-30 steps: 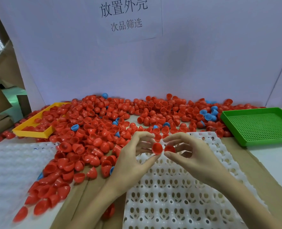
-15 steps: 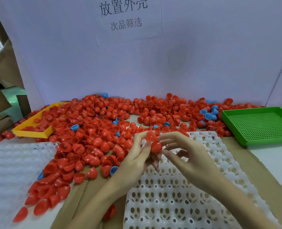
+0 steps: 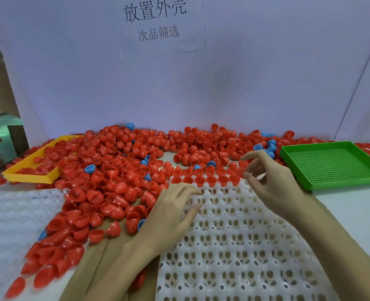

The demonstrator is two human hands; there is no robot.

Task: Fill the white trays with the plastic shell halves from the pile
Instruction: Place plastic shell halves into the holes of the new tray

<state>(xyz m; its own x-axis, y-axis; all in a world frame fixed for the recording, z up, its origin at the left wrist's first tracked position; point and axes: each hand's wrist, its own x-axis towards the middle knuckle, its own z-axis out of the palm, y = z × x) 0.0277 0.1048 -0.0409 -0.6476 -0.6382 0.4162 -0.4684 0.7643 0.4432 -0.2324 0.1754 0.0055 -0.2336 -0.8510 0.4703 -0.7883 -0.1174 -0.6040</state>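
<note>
White tray (image 3: 234, 246): far-edge row holds red shell halves (image 3: 203, 180); left hand (image 3: 175, 209) flat, steadying it; right hand (image 3: 266, 181) loosely curled, contents indiscernible.

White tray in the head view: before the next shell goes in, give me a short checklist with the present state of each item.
1. Empty sockets free in the white tray: ok, only its far row holds red shells.
2. Left hand steadying the tray: ok, fingers rest flat on its far left part.
3. Right hand carrying a shell: cannot tell, fingers curled above the far right corner, blurred.
4. Supply within reach: ok, the pile lies against the tray's far and left edges.
5. Blue shells mixed into the pile: not ok if only red is wanted.
</note>
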